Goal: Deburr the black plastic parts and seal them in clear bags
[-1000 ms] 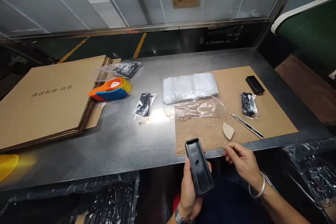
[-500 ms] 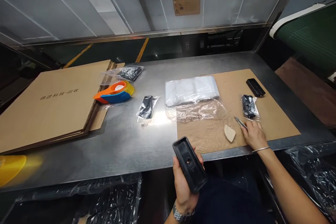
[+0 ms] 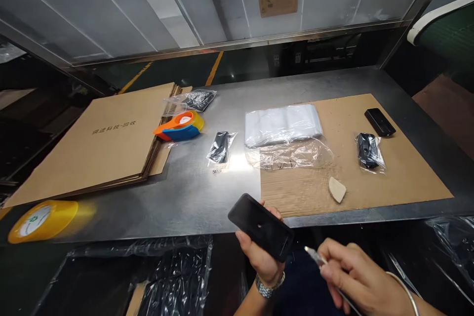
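My left hand, with a metal watch at the wrist, holds a black rectangular part with a small hole in its middle, in front of the table's near edge. To its right, my right hand is closed around a slim metal knife, its tip pointing left toward the black part without touching it. A beige wedge-shaped piece lies on the cardboard sheet beyond my hands. Further right on that sheet are a bagged black part and a bare one.
A stack of clear bags lies mid-table, with a bagged black part to its left. Further left are an orange-blue tape dispenser, stacked cardboard and a yellow tape roll. Bags of black parts sit below the near edge.
My right hand has picked the knife up off the cardboard and brought it nearer to my body. The black part in my left hand has turned, its recessed face no longer showing. The view has shifted.
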A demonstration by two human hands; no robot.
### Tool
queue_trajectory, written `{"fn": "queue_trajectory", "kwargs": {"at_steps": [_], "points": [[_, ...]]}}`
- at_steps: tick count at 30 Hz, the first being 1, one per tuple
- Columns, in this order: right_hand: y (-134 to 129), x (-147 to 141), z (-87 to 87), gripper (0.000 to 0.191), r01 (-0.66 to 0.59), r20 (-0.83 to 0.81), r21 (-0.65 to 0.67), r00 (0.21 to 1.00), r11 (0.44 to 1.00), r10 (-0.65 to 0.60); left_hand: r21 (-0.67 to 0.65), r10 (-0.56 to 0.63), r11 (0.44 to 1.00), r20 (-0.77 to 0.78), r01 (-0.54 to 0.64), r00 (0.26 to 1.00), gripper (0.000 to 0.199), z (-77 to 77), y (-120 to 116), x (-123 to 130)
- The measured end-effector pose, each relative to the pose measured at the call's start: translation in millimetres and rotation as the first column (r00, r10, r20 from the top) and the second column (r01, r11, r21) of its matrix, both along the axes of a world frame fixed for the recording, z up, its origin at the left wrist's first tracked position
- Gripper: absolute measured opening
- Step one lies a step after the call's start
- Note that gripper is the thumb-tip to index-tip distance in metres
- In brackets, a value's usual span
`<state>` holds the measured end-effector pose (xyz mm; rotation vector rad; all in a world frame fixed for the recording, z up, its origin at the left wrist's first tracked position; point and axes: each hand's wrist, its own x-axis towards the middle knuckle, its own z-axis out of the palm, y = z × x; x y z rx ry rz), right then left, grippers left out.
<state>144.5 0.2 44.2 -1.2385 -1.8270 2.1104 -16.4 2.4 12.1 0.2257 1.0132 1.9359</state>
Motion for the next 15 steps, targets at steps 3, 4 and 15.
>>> {"fn": "queue_trajectory", "kwargs": {"at_steps": [3,4,15], "points": [[-1,-11,6.2,0.030,-0.083,0.034,-0.041,0.996,0.996,0.085,-0.006,0.024,1.000,-0.033,-0.024,0.999,0.053,2.1,0,0],[0,-14,7.4,0.031,-0.094,0.045,-0.038,0.994,0.995,0.096,-0.011,0.028,1.000,-0.036,-0.029,0.999,0.053,2.5,0,0],[5,-22,10.8,0.034,-0.146,0.107,-0.001,0.984,0.989,0.145,-0.033,0.041,0.998,-0.082,-0.044,0.996,0.054,5.6,-4,2]]}}
